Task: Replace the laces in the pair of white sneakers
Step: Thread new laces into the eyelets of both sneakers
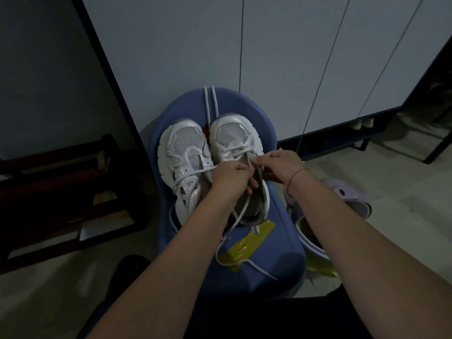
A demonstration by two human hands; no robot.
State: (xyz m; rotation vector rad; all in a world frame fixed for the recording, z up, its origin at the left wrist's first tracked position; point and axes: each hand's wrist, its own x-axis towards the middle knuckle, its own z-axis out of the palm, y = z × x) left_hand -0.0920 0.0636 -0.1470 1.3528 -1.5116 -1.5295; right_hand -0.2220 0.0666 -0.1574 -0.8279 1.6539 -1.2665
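Two white mesh sneakers stand side by side on a blue chair seat (266, 243), toes pointing away from me. The left sneaker (183, 152) has a white lace running loosely across it. On the right sneaker (232, 135) the white lace (238, 150) crosses only the lowest eyelets. My left hand (232, 176) grips that shoe's tongue and lace at its opening. My right hand (276, 165) pinches the lace at the shoe's right eyelet row. Loose lace ends trail over the seat toward me (259, 266). Another pair of white laces (210, 101) hangs down the chair back.
Yellow tape (244, 245) is stuck on the seat. A pale bin (352, 196) with a yellow liner stands to the right of the chair. A dark wooden rack (61, 192) stands at the left. White cabinet doors (281, 57) rise behind the chair.
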